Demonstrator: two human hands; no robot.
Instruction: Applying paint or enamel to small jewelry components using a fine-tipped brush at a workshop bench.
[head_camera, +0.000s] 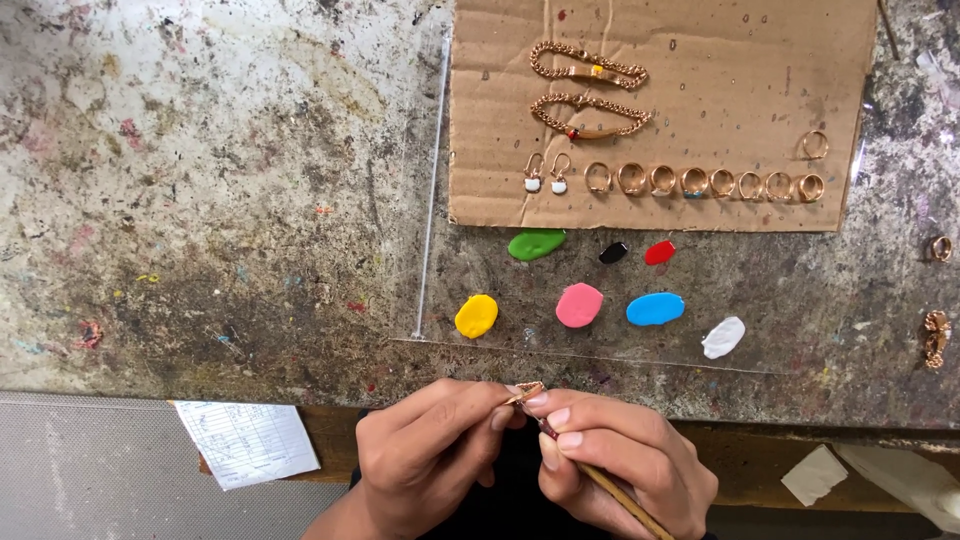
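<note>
- Left hand (425, 450): fingertips pinched on a small gold-coloured piece (524, 393), held at the near edge of the desk (200, 200).
- Right hand (625, 460): closed around a thin wooden stick (625, 497), its tip touching the piece.
- Clear sheet (800, 300) on the desk: paint blobs in green (536, 244), black, red, yellow (476, 316), pink (579, 305), blue (655, 309), white (723, 337).
- Cardboard (720, 80) beyond the blobs: two chain bracelets (588, 66), two earrings, a row of rings (700, 182).
- Printed paper slip (248, 440) below the desk edge, left.
</note>
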